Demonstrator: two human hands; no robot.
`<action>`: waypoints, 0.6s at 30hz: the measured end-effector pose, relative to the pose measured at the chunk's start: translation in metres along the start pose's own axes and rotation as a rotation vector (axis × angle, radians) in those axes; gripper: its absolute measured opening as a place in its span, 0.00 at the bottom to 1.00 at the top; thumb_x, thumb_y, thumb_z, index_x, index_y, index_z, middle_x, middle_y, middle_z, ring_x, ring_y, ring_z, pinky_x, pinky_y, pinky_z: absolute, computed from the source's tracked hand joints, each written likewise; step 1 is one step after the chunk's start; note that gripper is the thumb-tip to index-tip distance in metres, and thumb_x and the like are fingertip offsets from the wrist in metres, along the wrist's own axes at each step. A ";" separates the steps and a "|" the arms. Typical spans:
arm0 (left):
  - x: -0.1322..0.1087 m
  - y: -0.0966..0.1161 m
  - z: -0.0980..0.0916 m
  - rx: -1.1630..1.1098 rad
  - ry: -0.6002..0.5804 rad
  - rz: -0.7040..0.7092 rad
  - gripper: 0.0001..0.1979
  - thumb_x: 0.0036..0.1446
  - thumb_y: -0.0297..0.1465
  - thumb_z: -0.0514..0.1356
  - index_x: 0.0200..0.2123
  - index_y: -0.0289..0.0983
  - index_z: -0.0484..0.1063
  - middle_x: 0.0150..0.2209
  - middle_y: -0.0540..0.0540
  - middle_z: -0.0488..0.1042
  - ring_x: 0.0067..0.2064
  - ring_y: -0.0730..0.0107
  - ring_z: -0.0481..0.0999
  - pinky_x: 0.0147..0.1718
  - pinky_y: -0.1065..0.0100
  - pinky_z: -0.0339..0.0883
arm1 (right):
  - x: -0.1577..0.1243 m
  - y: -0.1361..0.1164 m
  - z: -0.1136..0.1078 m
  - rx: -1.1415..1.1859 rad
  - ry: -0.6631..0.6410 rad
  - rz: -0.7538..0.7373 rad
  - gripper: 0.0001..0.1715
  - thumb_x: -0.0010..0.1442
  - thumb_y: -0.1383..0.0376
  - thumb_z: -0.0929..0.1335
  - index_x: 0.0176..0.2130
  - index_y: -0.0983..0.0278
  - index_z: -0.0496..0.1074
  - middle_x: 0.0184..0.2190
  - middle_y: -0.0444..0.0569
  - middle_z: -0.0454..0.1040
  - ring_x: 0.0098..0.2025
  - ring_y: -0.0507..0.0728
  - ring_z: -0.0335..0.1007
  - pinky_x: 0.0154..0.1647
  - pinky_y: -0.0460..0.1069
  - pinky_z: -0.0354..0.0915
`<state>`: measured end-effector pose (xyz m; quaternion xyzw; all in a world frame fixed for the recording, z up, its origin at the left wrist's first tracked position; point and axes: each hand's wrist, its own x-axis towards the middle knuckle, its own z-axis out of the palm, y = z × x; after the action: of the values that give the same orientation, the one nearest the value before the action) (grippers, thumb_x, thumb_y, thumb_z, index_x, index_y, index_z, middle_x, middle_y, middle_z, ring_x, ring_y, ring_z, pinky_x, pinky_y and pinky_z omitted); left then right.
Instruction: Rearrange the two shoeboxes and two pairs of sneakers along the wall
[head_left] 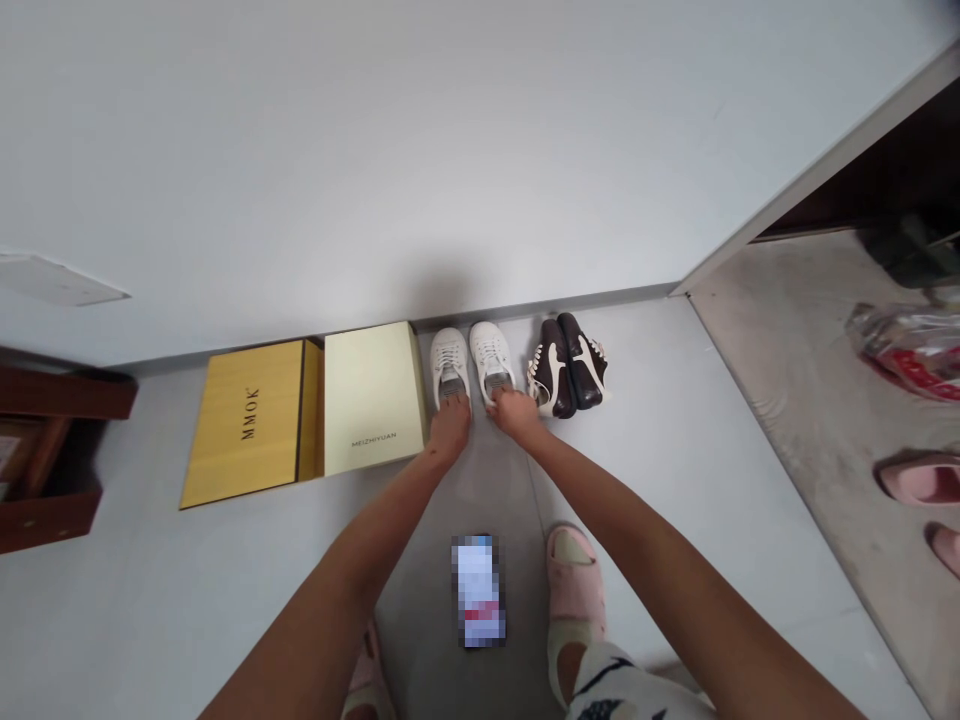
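A pair of white sneakers stands on the grey floor with toes to the wall. My left hand [450, 425] grips the heel of the left white sneaker [448, 362], fingers curled over its opening. My right hand [512, 410] holds the heel of the right white sneaker [491, 358] the same way. Both arms reach straight forward from below.
A dark brown and cream pair of shoes [567, 377] stands just right of the white pair. A pale box [373, 397] and a yellow box [251, 420] lie to the left. A phone [478, 590] lies on the floor by my pink slipper [574, 580]. Wooden furniture [52, 450] is far left; other pink slippers [922, 480] are far right.
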<state>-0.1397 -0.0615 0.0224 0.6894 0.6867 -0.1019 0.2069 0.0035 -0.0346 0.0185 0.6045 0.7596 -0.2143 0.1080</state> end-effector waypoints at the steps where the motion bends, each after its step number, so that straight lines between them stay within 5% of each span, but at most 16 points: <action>1: -0.001 0.000 -0.001 0.010 0.001 0.001 0.21 0.68 0.23 0.43 0.59 0.32 0.66 0.55 0.30 0.73 0.59 0.50 0.72 0.49 0.61 0.70 | -0.002 0.001 -0.001 0.030 0.019 0.013 0.19 0.72 0.55 0.63 0.56 0.61 0.72 0.59 0.58 0.73 0.52 0.61 0.77 0.49 0.51 0.70; 6: -0.006 0.007 -0.008 0.094 0.032 0.025 0.19 0.67 0.26 0.49 0.58 0.30 0.66 0.56 0.28 0.71 0.60 0.45 0.69 0.51 0.56 0.71 | -0.023 0.029 -0.003 0.206 0.199 0.069 0.23 0.72 0.52 0.62 0.57 0.60 0.73 0.59 0.56 0.72 0.50 0.60 0.77 0.48 0.49 0.69; 13: -0.017 0.056 0.010 -0.110 0.017 0.395 0.27 0.63 0.30 0.59 0.65 0.33 0.62 0.59 0.31 0.69 0.64 0.50 0.66 0.65 0.54 0.59 | -0.058 0.131 0.016 0.526 0.535 0.280 0.21 0.68 0.56 0.64 0.51 0.66 0.76 0.50 0.58 0.75 0.42 0.59 0.75 0.53 0.54 0.70; 18: -0.007 0.109 0.051 -0.415 -0.087 0.208 0.35 0.61 0.32 0.62 0.69 0.28 0.58 0.64 0.28 0.67 0.67 0.51 0.66 0.65 0.60 0.58 | -0.055 0.189 0.031 0.510 0.560 0.470 0.30 0.62 0.54 0.68 0.56 0.71 0.71 0.53 0.64 0.74 0.50 0.63 0.75 0.57 0.57 0.68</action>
<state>-0.0244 -0.0865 -0.0041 0.6940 0.6087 0.0337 0.3830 0.1966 -0.0629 -0.0224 0.8028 0.5244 -0.1925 -0.2086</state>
